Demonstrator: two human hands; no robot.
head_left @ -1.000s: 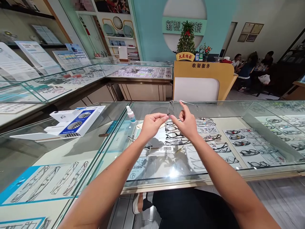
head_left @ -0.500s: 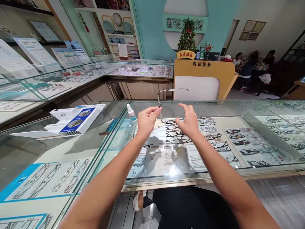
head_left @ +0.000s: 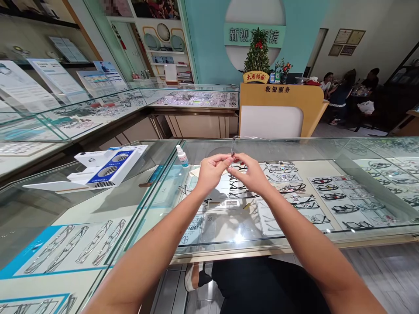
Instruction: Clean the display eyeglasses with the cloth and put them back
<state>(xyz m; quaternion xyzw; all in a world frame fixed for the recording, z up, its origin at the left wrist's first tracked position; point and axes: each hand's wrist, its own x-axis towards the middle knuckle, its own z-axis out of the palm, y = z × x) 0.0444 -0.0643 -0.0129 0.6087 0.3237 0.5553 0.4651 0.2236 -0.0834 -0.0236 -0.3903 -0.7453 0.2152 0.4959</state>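
Two hands, left hand [head_left: 212,171], right hand [head_left: 249,174], pinching eyeglass frame [head_left: 232,148]

My left hand [head_left: 212,169] and right hand [head_left: 249,173] cover most of the thin metal eyeglass frame [head_left: 232,148]; I can't tell how it's gripped. The dropper bottle [head_left: 182,156] label is too small to read.

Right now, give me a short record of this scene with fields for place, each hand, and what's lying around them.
Place: optical shop, seated at a glass display counter
Left hand: fingertips pinched on a thin metal spectacle frame
Right hand: fingertips meeting the left hand's on the same frame
Frame: held above the counter glass, one thin part sticking up
On the counter, left: small dropper bottle; blue and white box
Under the glass: rows of dark spectacle frames
Background: yellow cashier desk; people seated at far right
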